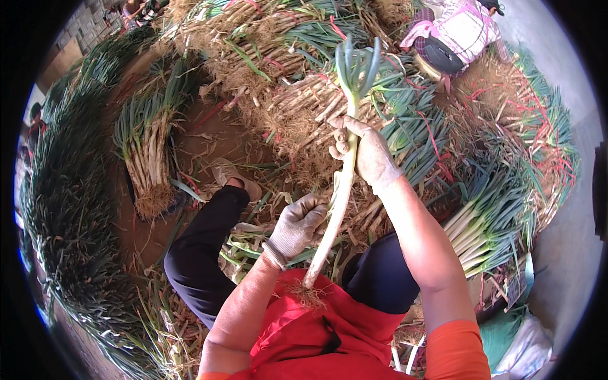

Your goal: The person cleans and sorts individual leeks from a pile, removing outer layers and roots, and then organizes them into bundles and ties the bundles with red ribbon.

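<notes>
A long green onion [342, 190] slants across the middle, its tubular green leaves up and its roots down over my red apron [304, 342]. My right hand [367, 152], in a dirty pale glove, is wrapped round the upper stalk just below the leaves. Beside the lower stalk is my gloved left hand [296, 227], fingers curled closed. A thin loose strip of skin shows on the stalk near its fingertips; whether the fingers pinch it is hidden.
Piled bundles of unpeeled green onions [304, 107] lie ahead. Cleaner white stalks [475, 231] are stacked at my right, and one bundle [149, 158] stands at left. A dense green row [69, 221] curves along the far left. Another person [453, 38] sits at the upper right.
</notes>
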`<state>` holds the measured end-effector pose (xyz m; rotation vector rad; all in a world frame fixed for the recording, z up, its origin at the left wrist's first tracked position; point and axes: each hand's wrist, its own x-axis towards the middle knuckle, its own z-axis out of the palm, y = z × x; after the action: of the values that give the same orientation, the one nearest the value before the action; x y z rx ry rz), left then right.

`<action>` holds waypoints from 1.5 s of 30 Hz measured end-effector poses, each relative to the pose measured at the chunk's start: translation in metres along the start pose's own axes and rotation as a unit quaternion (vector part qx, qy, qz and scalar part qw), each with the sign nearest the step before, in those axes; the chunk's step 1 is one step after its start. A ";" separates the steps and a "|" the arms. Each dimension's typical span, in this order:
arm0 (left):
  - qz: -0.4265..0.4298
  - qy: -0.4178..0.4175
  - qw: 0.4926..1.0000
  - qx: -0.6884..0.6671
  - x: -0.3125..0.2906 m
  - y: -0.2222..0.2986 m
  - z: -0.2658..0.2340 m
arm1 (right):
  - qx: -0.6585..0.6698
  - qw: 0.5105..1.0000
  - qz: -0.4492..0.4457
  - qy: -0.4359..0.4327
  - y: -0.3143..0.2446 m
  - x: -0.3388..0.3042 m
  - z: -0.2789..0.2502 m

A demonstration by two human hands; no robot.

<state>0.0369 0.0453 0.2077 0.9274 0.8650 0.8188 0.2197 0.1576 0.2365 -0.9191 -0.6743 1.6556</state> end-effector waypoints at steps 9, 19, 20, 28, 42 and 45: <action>0.115 0.012 0.977 0.177 -0.005 -0.013 -0.010 | 0.057 0.998 -0.013 -0.018 -0.002 0.001 -0.004; -0.211 -0.069 0.803 0.553 -0.065 -0.102 -0.072 | 0.067 0.991 -0.085 0.080 -0.037 0.014 -0.087; -0.242 -0.039 0.789 0.564 -0.067 -0.105 -0.080 | 0.080 0.988 -0.091 0.099 -0.039 0.013 -0.088; 0.088 -0.026 0.985 0.145 0.006 -0.042 -0.038 | 0.138 0.985 -0.074 0.072 -0.039 0.010 -0.090; -0.078 -0.214 0.950 -0.213 0.027 -0.030 0.028 | 0.008 0.980 -0.063 0.191 -0.022 -0.008 -0.057; -0.077 -0.164 0.977 -0.115 0.006 -0.050 0.024 | 0.020 0.979 -0.063 0.195 -0.028 -0.001 -0.075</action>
<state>0.0713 0.0244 0.1689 0.7535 0.5344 0.5958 0.2975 0.1628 0.2182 -1.1104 -0.4189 1.3204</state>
